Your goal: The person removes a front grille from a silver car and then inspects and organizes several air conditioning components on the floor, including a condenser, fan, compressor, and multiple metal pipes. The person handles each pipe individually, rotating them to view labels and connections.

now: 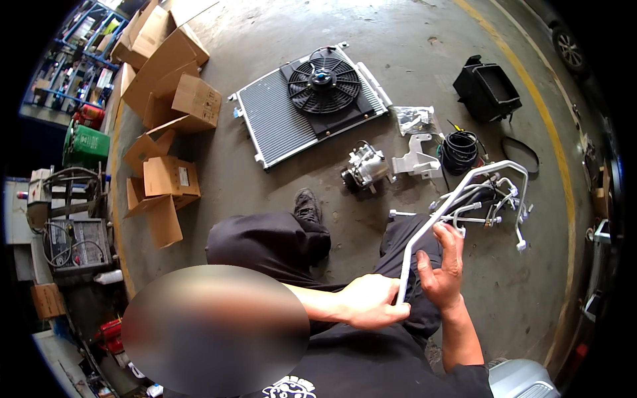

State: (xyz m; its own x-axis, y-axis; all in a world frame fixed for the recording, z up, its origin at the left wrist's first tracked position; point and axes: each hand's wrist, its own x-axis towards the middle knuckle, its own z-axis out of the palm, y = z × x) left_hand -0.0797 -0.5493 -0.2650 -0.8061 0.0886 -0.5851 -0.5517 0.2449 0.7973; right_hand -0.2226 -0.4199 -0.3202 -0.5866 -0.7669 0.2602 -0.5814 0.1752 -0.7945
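A long bent silver metal pipe (434,217) slants up and away from my lap, its far end curving over to the right. My left hand (371,302) is closed around its near end. My right hand (442,268) is raised beside the pipe, thumb and fingers apart, fingertips close to its right side. Whether they touch it is hard to tell. Past that hand, several more silver pipes with fittings (491,205) lie bunched on the floor, partly crossed by the held pipe.
Ahead lie a condenser (269,123) with a black fan (324,85), a compressor (368,167), a metal bracket (418,158), a bagged parts packet (416,121), coiled black hose (460,149), a belt (521,154) and a black housing (488,89). Opened cardboard boxes (169,179) stand left.
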